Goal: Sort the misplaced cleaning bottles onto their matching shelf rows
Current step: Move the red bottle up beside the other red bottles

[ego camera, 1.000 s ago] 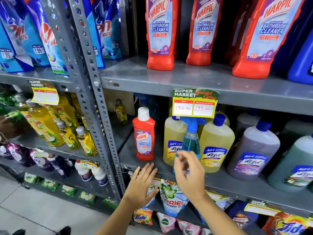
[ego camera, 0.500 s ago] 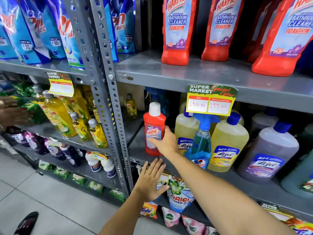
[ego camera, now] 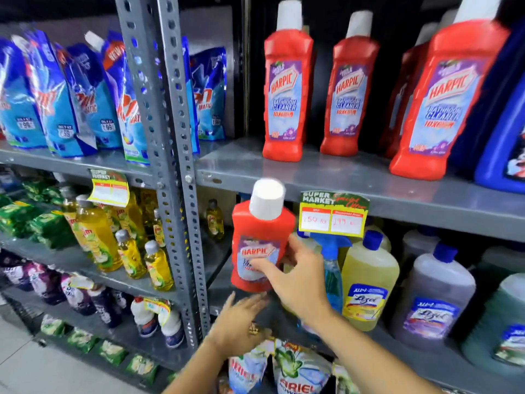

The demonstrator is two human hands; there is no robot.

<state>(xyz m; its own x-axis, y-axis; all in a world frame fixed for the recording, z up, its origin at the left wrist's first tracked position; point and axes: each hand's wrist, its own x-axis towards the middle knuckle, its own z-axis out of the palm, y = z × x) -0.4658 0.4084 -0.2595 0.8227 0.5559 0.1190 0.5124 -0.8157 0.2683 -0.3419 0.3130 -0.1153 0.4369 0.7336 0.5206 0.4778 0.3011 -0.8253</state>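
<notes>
Upper shelf (ego camera: 355,177) is carrying the Harpic row (ego camera: 287,89). Stray Harpic bottle (ego camera: 260,245) is hanging tilted just below that shelf's lip, beside the price tag (ego camera: 333,216). Right hand (ego camera: 295,277) is pinching its label side; left hand (ego camera: 241,322) is hovering flat and empty underneath. Risk: the one-sided grip slipping, or the cap clipping the lip or tag going up.

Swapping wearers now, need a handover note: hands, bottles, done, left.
Right hand: gripping the small Harpic bottle, lifted and tilted in front of the Lizol shelf.
Left hand: open, below the bottle, holding nothing.
Harpic row: on the upper shelf, with a gap at its left end.
Done: stray bottle picked up.
Left: stand it in the Harpic row, then check for other strays.
</notes>
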